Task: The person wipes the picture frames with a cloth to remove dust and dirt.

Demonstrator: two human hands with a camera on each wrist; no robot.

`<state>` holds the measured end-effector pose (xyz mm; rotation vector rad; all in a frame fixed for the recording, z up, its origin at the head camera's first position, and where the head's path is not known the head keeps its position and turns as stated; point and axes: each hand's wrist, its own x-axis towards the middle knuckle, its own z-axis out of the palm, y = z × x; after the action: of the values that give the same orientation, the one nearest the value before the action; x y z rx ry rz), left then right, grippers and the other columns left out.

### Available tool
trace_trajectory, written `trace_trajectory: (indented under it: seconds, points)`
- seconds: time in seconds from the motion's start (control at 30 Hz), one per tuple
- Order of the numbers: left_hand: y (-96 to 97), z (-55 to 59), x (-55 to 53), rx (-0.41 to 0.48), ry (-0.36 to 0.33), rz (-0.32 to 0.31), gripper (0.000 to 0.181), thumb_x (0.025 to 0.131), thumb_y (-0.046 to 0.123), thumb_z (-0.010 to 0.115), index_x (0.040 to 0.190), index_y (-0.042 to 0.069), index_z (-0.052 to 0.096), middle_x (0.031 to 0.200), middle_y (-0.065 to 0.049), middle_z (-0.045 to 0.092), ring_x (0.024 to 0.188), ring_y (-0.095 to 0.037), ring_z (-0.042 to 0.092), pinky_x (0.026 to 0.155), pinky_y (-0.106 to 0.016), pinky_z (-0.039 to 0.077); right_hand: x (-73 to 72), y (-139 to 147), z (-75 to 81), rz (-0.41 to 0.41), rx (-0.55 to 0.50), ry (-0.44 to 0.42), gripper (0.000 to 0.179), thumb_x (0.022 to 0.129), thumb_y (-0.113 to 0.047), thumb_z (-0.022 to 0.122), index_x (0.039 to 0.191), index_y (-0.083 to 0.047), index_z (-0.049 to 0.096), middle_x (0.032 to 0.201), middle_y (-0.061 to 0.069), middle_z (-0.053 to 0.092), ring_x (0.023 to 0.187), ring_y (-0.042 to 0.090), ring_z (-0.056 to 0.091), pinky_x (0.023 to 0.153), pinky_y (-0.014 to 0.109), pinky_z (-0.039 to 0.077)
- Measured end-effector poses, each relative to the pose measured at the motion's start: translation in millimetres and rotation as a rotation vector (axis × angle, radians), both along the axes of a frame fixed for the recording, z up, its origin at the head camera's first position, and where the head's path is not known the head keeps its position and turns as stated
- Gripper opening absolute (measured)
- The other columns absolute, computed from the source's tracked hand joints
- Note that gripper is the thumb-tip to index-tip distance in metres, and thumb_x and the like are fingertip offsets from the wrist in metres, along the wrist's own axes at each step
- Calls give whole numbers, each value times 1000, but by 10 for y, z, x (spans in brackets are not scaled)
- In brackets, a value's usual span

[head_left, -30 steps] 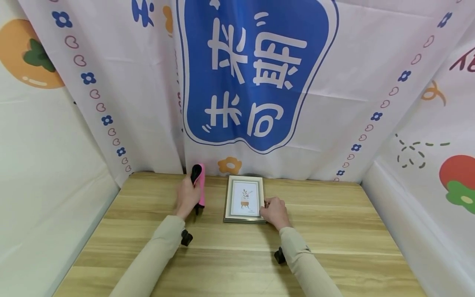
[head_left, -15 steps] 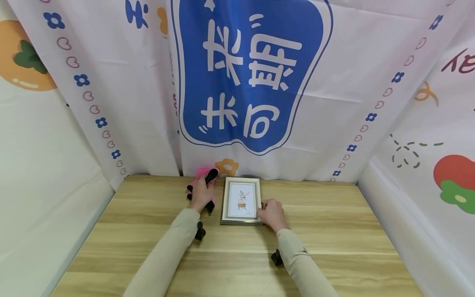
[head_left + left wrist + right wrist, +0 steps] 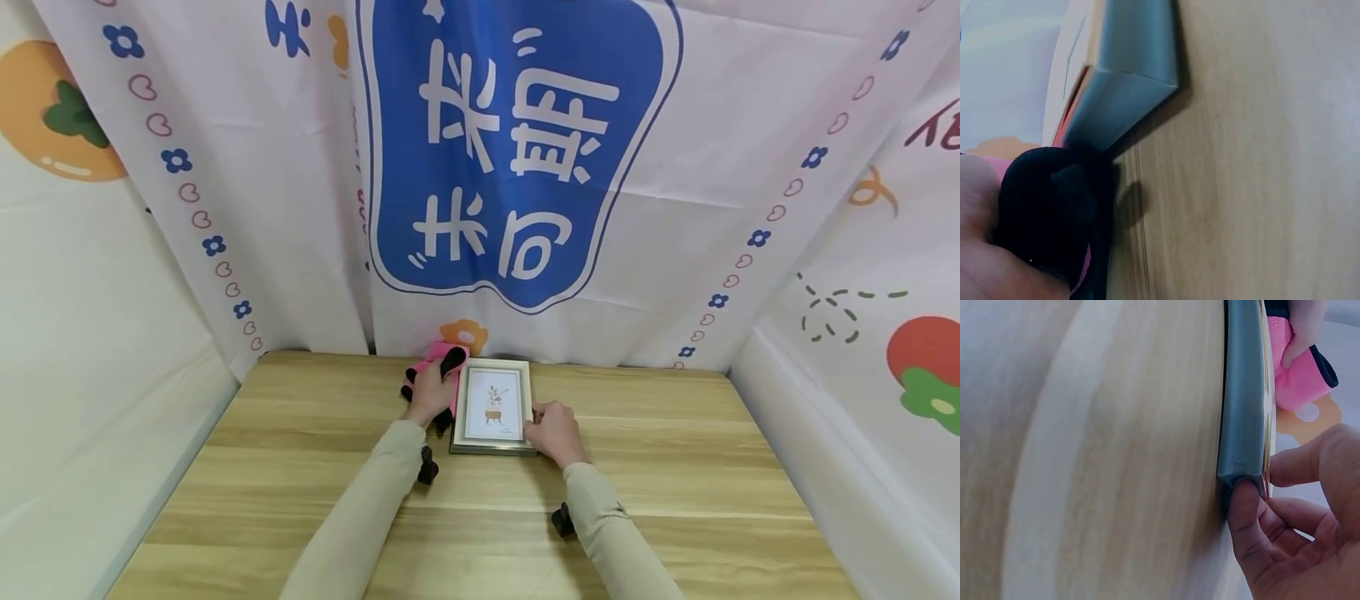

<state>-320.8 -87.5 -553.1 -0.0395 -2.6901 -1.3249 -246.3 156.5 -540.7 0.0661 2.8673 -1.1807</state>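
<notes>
A picture frame [image 3: 493, 407] with a pale gold border and a potted-plant print lies face up near the table's back edge. My left hand [image 3: 430, 395] grips a bunched pink cloth with black edging [image 3: 1300, 380] at the left side of the frame. In the left wrist view, the cloth's dark part [image 3: 1054, 212] meets the lower corner of the frame's grey side [image 3: 1125, 94]. At the opposite side, my right hand [image 3: 557, 432] pinches the frame near its lower right corner. Thumb and fingers [image 3: 1250, 534] show there in the right wrist view.
The wood-grain table [image 3: 645, 467] extends forward and to both sides. A printed white curtain [image 3: 660, 275] hangs right behind its back edge. White side walls [image 3: 97, 350] stand close at the left and right.
My left hand has moved right with the pink cloth, from apart from the picture frame to its left edge. The cloth has turned and spread somewhat. My right hand keeps its hold on the frame.
</notes>
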Motion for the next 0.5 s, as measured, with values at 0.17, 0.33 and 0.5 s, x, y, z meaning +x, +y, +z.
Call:
trace_trajectory:
  seconds: [0.17, 0.33, 0.5]
  points:
    - [12, 32, 43, -22, 13, 4, 15, 106, 12, 60, 101, -1, 67, 92, -20, 71, 84, -35, 67, 79, -51, 54, -2, 6, -5, 18, -9, 11, 48, 88, -10, 66, 134, 4, 70, 60, 0, 49, 51, 13, 27, 52, 29, 27]
    - [7, 60, 123, -6, -24, 2, 17, 107, 15, 61, 108, 0, 68, 102, -22, 73, 92, -35, 68, 85, -51, 55, 1, 3, -33, 32, -9, 24, 38, 89, -10, 66, 122, 4, 76, 61, 0, 47, 53, 13, 29, 53, 29, 28]
    - [7, 20, 190, -3, 20, -4, 12, 105, 10, 60, 104, -1, 67, 93, -20, 71, 84, -33, 66, 81, -52, 55, -9, 4, -22, 33, 13, 45, 31, 87, -9, 66, 113, 3, 77, 64, 0, 48, 56, 14, 33, 55, 30, 29]
